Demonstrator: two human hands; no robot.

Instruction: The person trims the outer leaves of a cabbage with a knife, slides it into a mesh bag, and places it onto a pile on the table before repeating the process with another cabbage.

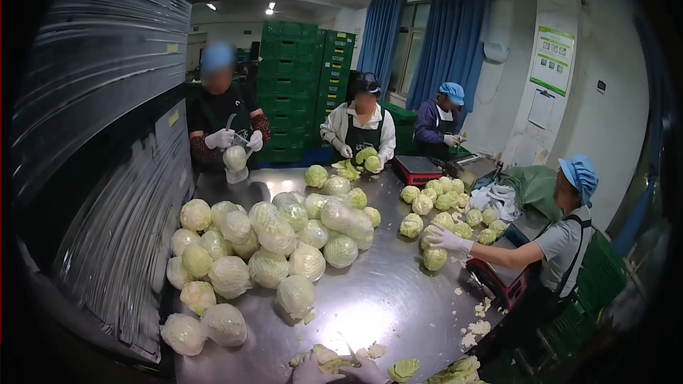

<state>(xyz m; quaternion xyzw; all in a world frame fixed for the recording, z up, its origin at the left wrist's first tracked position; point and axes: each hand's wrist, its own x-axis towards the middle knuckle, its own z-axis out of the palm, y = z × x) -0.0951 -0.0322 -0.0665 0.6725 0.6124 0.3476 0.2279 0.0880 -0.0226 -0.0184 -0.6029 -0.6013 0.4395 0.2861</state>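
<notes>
At the bottom edge, my left hand [311, 371], in a white glove, is closed against a pale green cabbage [327, 357] with ragged outer leaves. Just to its right, my right hand [367, 371], also gloved, grips a knife [348, 345] whose thin curved blade points up and away from me. The frame edge cuts off both hands in part. Trimmed scraps [375, 350] and a loose cabbage leaf [404, 370] lie on the metal table [384, 291] close to my right hand.
Wrapped cabbages [269, 269] are heaped on the left of the table. Bare cabbages [435, 258] lie on the right, beside a co-worker's gloved hand [448, 240] and a red scale [509, 288]. Three more people stand across the table. Green crates [288, 92] are stacked behind.
</notes>
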